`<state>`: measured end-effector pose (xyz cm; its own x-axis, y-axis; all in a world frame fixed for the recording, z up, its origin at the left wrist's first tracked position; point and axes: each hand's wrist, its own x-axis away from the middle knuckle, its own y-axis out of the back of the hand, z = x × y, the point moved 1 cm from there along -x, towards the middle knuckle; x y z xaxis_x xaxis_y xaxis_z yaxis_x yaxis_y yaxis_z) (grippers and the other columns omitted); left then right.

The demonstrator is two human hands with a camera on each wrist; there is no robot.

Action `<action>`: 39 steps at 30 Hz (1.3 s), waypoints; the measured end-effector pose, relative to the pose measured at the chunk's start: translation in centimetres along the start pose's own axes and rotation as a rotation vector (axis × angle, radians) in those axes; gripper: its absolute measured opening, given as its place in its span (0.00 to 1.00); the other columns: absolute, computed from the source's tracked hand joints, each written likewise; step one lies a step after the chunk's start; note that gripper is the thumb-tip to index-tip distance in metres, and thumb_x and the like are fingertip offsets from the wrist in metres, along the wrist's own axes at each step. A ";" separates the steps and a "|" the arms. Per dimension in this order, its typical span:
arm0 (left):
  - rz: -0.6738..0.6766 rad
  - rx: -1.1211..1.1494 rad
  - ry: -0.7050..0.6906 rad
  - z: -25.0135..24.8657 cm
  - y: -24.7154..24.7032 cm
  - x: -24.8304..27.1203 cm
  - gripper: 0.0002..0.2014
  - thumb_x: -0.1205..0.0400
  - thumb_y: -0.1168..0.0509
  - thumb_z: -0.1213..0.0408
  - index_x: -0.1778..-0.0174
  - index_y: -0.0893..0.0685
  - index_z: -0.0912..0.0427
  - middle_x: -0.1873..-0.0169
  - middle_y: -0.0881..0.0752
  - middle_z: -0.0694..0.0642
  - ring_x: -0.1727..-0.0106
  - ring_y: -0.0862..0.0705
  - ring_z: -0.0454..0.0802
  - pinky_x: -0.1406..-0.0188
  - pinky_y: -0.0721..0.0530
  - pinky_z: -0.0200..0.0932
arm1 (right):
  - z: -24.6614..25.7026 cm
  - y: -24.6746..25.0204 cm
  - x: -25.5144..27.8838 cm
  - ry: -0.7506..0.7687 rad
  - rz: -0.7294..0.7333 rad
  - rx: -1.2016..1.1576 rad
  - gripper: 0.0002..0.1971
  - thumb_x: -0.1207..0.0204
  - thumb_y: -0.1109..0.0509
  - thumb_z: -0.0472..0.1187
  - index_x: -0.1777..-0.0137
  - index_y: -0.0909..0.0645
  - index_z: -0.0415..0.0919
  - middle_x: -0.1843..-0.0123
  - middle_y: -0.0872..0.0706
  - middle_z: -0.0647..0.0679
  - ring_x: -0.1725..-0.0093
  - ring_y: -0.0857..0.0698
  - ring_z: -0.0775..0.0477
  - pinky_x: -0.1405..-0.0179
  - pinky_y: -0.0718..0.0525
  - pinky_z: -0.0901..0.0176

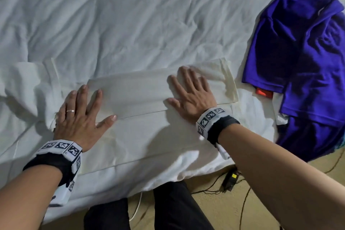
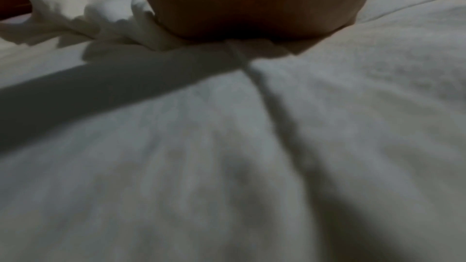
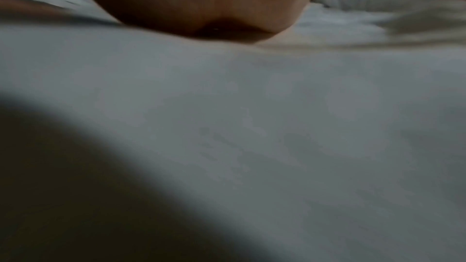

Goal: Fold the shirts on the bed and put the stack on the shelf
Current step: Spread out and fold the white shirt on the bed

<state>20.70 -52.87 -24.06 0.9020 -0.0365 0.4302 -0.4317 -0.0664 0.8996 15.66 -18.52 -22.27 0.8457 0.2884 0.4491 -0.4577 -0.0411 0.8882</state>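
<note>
Under both palms, straight, spread fingers [image 1: 85, 90] press flat on a partly folded white shirt [image 1: 134, 95], left hand [image 1: 78, 115] at its left end, right hand [image 1: 194, 93] toward its right. It lies at the near edge of the bed [image 1: 112, 15], beside a crumpled purple shirt [image 1: 302, 58].

From my feed, the shirt being folded [image 1: 141, 99] lies across the near edge of the bed [image 1: 112, 15], its folded band on top. My left hand [image 1: 82, 115] lies flat on its left end, my right hand [image 1: 192, 95] on its right. A second shirt [image 1: 306, 65] sits heaped to the right, just beside it. Below the bed, cables [image 1: 240, 188] lie on the floor [image 1: 214, 211]. Both wrist views are blurred; I think they show only cloth under each palm.
</note>
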 end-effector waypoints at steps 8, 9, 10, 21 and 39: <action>0.017 -0.015 0.015 -0.3 0.1 0.0 0.44 0.24 0.63 0.22 0.12 0.59 0.38 0.11 0.61 0.52 0.12 0.57 0.58 0.15 0.51 0.62 | -7.3 0.3 1.6 -0.307 -0.015 0.006 0.39 0.17 0.62 0.68 0.12 0.58 0.47 0.11 0.64 0.45 0.13 0.65 0.44 0.15 0.59 0.41; 0.012 -0.018 0.012 -0.4 0.1 0.0 0.44 0.24 0.63 0.22 0.12 0.58 0.38 0.11 0.60 0.53 0.12 0.56 0.59 0.16 0.51 0.62 | -5.9 0.4 1.7 -0.279 -0.050 0.016 0.39 0.17 0.61 0.68 0.12 0.57 0.47 0.11 0.62 0.44 0.13 0.62 0.42 0.15 0.57 0.40; 0.004 -0.023 0.009 -0.4 0.1 0.0 0.44 0.24 0.63 0.22 0.12 0.58 0.39 0.11 0.59 0.54 0.12 0.56 0.59 0.16 0.51 0.62 | -4.0 0.4 1.8 -0.211 -0.082 0.013 0.39 0.18 0.59 0.68 0.12 0.55 0.47 0.11 0.60 0.43 0.12 0.59 0.41 0.16 0.54 0.39; -0.071 -0.042 -0.093 0.2 -1.2 2.0 0.43 0.18 0.58 0.30 0.11 0.45 0.53 0.11 0.48 0.61 0.13 0.46 0.63 0.16 0.54 0.61 | -3.3 -1.0 5.3 -0.389 0.092 -0.018 0.39 0.20 0.64 0.73 0.13 0.61 0.56 0.11 0.66 0.53 0.13 0.66 0.51 0.15 0.60 0.42; 0.016 0.090 -0.131 29.5 -1.3 14.6 0.41 0.19 0.50 0.34 0.12 0.40 0.53 0.13 0.41 0.58 0.16 0.34 0.63 0.27 0.30 0.65 | 35.3 6.9 -14.4 -0.317 -0.002 -0.258 0.34 0.22 0.34 0.61 0.26 0.29 0.37 0.29 0.24 0.37 0.29 0.25 0.34 0.30 0.25 0.40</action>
<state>34.29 -82.73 -21.19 0.8894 -0.1678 0.4252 -0.4496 -0.1535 0.8799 10.04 -56.71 -19.15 0.8711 -0.0226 0.4907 -0.4754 0.2125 0.8537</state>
